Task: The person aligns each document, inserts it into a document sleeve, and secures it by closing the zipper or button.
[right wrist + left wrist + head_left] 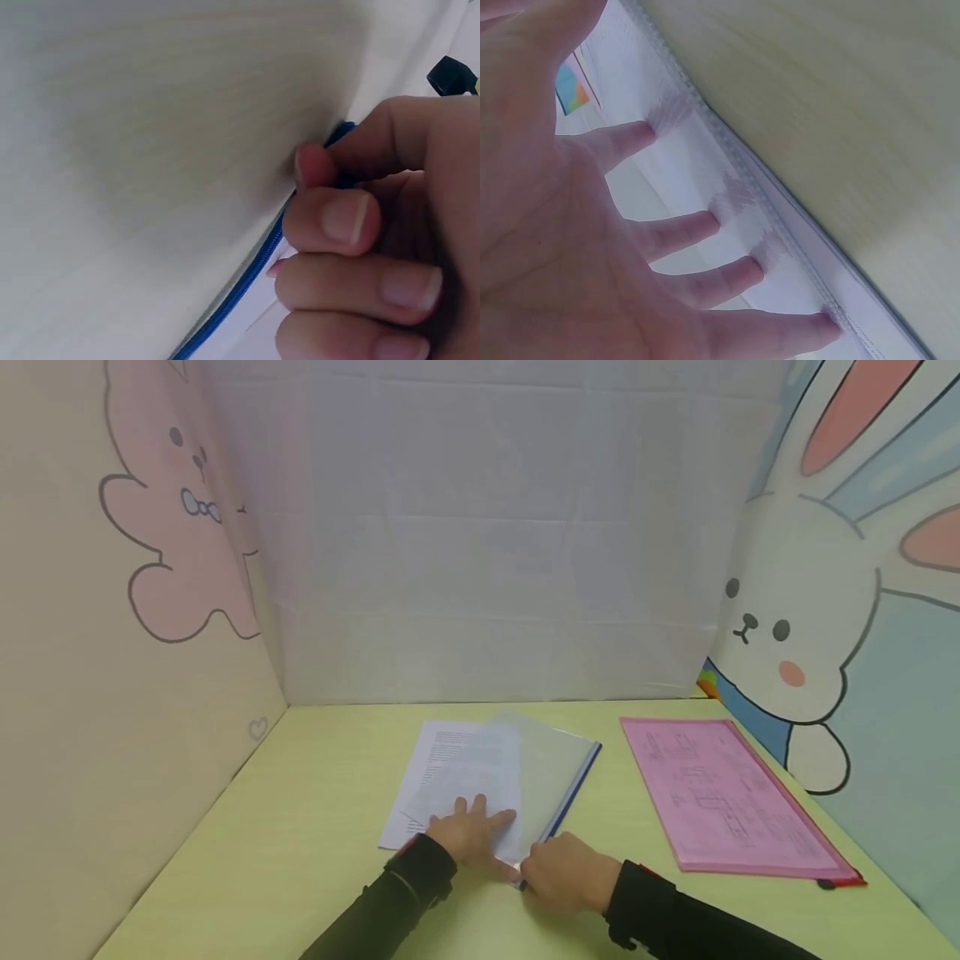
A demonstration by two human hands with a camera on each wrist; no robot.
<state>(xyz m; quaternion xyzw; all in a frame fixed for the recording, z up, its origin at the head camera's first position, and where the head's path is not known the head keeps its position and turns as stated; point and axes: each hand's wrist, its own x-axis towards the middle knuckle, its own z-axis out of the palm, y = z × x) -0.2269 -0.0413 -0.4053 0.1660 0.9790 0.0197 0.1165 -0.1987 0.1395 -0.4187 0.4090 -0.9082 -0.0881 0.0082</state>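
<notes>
A clear plastic zipper folder (551, 756) lies tilted on the table, with a blue zipper (576, 787) along its right edge. It overlaps white printed sheets (420, 785), whose left part sticks out past the folder. My left hand (468, 835) presses on the folder's near part with fingers spread; in the left wrist view its fingertips (754, 268) rest on the clear plastic near its edge. My right hand (566, 872) is at the folder's near right corner, fingers curled. In the right wrist view, its thumb and index finger pinch the end of the blue zipper (244, 281).
To the right lies a pink zipper folder (731, 802) with a red zipper along its right edge and drawings showing through. A white sheet backdrop (487, 543) stands behind the table (247, 860). Cartoon-printed walls (900, 710) flank both sides.
</notes>
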